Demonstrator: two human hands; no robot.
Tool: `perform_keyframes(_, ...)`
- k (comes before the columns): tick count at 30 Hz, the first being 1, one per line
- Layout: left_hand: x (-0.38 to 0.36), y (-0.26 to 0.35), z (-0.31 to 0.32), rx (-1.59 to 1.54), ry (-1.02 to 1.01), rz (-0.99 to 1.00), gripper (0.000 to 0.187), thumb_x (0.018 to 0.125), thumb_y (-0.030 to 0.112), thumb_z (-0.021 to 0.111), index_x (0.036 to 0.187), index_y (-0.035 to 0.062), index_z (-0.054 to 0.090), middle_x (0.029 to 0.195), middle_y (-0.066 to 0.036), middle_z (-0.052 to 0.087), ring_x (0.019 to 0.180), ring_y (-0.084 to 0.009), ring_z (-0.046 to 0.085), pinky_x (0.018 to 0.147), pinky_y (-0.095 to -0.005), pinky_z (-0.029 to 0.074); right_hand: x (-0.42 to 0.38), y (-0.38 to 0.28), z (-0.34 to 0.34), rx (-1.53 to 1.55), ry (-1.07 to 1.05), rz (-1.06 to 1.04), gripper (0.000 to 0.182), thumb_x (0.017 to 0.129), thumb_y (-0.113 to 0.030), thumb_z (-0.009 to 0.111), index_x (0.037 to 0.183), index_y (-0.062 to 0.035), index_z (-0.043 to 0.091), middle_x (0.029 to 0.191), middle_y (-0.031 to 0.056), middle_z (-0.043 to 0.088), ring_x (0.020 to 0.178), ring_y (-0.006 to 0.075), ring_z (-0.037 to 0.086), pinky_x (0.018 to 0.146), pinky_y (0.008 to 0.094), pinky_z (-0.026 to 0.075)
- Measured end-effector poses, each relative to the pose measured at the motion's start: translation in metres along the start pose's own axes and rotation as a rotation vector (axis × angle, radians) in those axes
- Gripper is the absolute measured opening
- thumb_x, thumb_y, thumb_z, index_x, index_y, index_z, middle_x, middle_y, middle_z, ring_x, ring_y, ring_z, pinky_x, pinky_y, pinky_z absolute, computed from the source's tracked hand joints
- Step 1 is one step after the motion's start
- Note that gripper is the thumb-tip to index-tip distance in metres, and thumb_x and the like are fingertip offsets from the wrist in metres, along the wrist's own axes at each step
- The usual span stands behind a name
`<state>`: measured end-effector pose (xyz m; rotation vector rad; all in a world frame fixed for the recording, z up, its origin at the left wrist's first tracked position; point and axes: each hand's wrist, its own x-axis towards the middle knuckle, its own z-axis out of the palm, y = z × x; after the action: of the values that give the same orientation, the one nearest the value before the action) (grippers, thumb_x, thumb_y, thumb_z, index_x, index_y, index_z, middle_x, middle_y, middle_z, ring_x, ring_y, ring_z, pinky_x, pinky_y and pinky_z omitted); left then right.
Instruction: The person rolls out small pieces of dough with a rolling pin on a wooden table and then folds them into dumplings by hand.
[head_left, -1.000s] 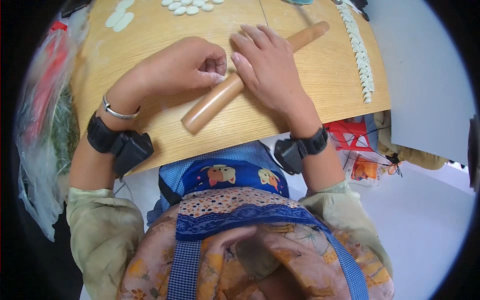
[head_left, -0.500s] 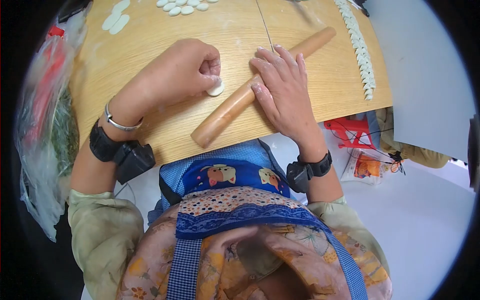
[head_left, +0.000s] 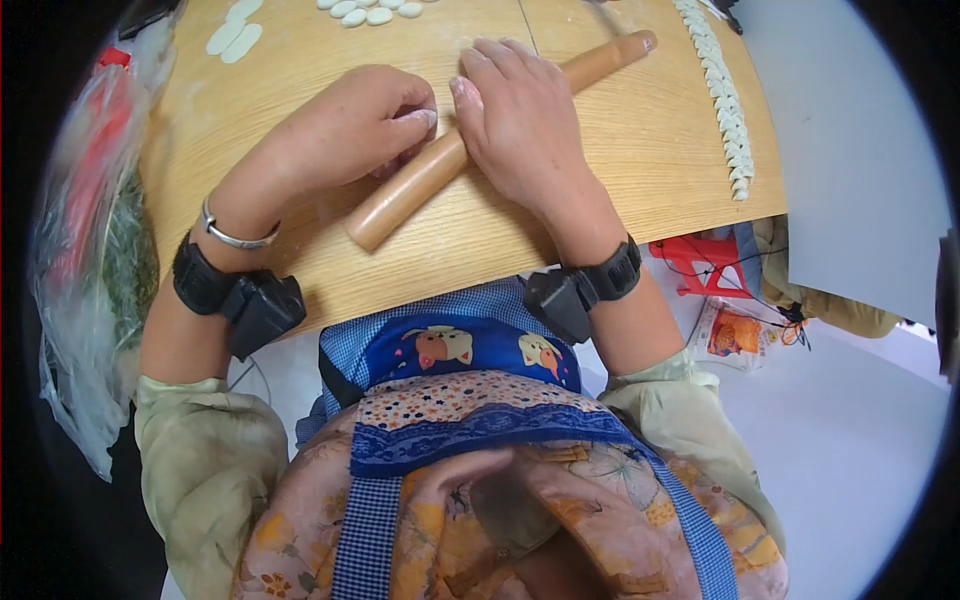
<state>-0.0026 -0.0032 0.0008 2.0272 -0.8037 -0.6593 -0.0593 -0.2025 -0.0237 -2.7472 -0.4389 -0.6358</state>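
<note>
Head view: smooth light-brown wooden rolling pin (head_left: pixel 408 190) diagonal on pale wood-grain table (head_left: pixel 640 170). Right hand (head_left: pixel 525 120) laid over pin's middle, fingers extended. Left hand (head_left: pixel 375 125) curled just left of pin; cannot tell if pinching anything. Beyond pin, leftward: small white dough rounds (head_left: pixel 380 15), flat pale-green dough ovals (head_left: pixel 240 42). Right of pin: overlapping white dough row (head_left: pixel 722 95).

From here the rolling pin (head_left: pixel 405 195) looks like smooth wood with a soft gloss, and the table (head_left: pixel 600 200) shows paler wood with fine grain and a slight sheen. Past its left edge, the bag (head_left: pixel 85 250) is crinkled, shiny clear plastic. The bracelet (head_left: pixel 238 238) gleams like polished metal; the apron (head_left: pixel 400 345) is cloth, with lacy blue trim.
</note>
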Motion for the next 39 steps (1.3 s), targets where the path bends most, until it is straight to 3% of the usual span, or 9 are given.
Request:
perform_keyframes(3, 0.001, -0.003, 0.003, 0.093, 0.007, 0.176, 0.015, 0.091, 0.012, 0.067, 0.089, -0.0026, 0.063, 0.067, -0.006, 0.059, 0.062, -0.0153, 0.059, 0.059, -0.0323, 0.049, -0.018, -0.002, -0.015, -0.068, -0.042, 0.025, 0.044, 0.100, -0.030, 0.055, 0.128, 0.0014, 0.065, 0.137, 0.0210, 0.062, 0.136, 0.0386, 0.050, 0.118, 0.0528, 0.032)
perform_keyframes(9, -0.006, 0.011, 0.007, 0.258, -0.008, 0.151, 0.014, 0.080, 0.002, 0.072, 0.090, -0.0020, 0.063, 0.071, -0.013, 0.062, 0.064, -0.0204, 0.061, 0.062, -0.0330, 0.049, -0.059, 0.000, -0.040, -0.039, -0.140, 0.081, 0.049, 0.102, -0.032, 0.052, 0.139, -0.0015, 0.057, 0.148, 0.0180, 0.053, 0.145, 0.0377, 0.039, 0.124, 0.0563, 0.020)
perform_keyframes(13, -0.004, 0.006, 0.006, 0.292, -0.023, 0.213, 0.011, 0.082, 0.003, 0.071, 0.088, -0.0027, 0.063, 0.071, -0.009, 0.062, 0.064, -0.0170, 0.060, 0.061, -0.0318, 0.049, -0.069, 0.000, -0.043, -0.028, -0.131, 0.095, 0.050, 0.102, -0.034, 0.052, 0.140, -0.0020, 0.056, 0.149, 0.0177, 0.051, 0.146, 0.0378, 0.038, 0.123, 0.0582, 0.019)
perform_keyframes(15, -0.002, 0.003, 0.009, -0.006, 0.013, 0.167, 0.009, 0.084, 0.003, 0.070, 0.085, -0.0028, 0.063, 0.071, -0.004, 0.060, 0.063, -0.0119, 0.058, 0.060, -0.0292, 0.048, -0.069, 0.000, -0.043, -0.021, -0.125, 0.095, 0.049, 0.103, -0.034, 0.052, 0.140, -0.0022, 0.055, 0.149, 0.0174, 0.051, 0.146, 0.0380, 0.038, 0.123, 0.0592, 0.019)
perform_keyframes(19, -0.001, 0.000, 0.009, -0.065, 0.050, 0.085, 0.011, 0.087, 0.007, 0.069, 0.084, -0.0025, 0.065, 0.070, 0.000, 0.059, 0.065, -0.0076, 0.057, 0.059, -0.0268, 0.047, -0.063, -0.001, -0.041, -0.012, -0.118, 0.090, 0.047, 0.103, -0.034, 0.052, 0.137, -0.0023, 0.058, 0.147, 0.0174, 0.052, 0.146, 0.0376, 0.039, 0.122, 0.0607, 0.020)
perform_keyframes(27, 0.000, 0.001, 0.003, -0.055, 0.003, -0.046, 0.037, 0.104, 0.025, 0.054, 0.086, -0.0042, 0.068, 0.065, -0.002, 0.060, 0.056, -0.0089, 0.054, 0.052, -0.0257, 0.046, -0.021, 0.000, -0.014, -0.059, -0.039, 0.008, 0.038, 0.103, -0.032, 0.051, 0.121, -0.0017, 0.065, 0.134, 0.0171, 0.062, 0.137, 0.0383, 0.049, 0.118, 0.0619, 0.027)
perform_keyframes(34, 0.001, 0.001, 0.000, -0.095, 0.020, -0.046, 0.039, 0.106, 0.026, 0.053, 0.086, -0.0041, 0.067, 0.066, -0.002, 0.060, 0.055, -0.0089, 0.055, 0.051, -0.0253, 0.046, 0.004, 0.001, 0.007, -0.059, 0.021, -0.015, 0.036, 0.103, -0.032, 0.052, 0.115, -0.0021, 0.069, 0.128, 0.0165, 0.066, 0.133, 0.0375, 0.052, 0.117, 0.0603, 0.030)
perform_keyframes(37, 0.002, 0.000, -0.001, -0.104, -0.057, -0.065, 0.030, 0.102, 0.021, 0.059, 0.085, -0.0031, 0.067, 0.067, -0.001, 0.061, 0.057, -0.0099, 0.055, 0.054, -0.0270, 0.047, -0.011, -0.001, -0.006, -0.074, -0.021, 0.038, 0.037, 0.102, -0.032, 0.052, 0.118, -0.0016, 0.068, 0.131, 0.0166, 0.065, 0.135, 0.0380, 0.051, 0.118, 0.0602, 0.029)
perform_keyframes(39, 0.001, -0.001, 0.006, 0.169, 0.028, 0.120, 0.017, 0.093, 0.013, 0.067, 0.084, -0.0010, 0.066, 0.069, 0.000, 0.061, 0.062, -0.0096, 0.055, 0.058, -0.0280, 0.047, -0.026, 0.001, -0.018, -0.058, -0.060, 0.063, 0.040, 0.102, -0.032, 0.052, 0.125, -0.0011, 0.064, 0.139, 0.0176, 0.060, 0.140, 0.0384, 0.046, 0.119, 0.0597, 0.028)
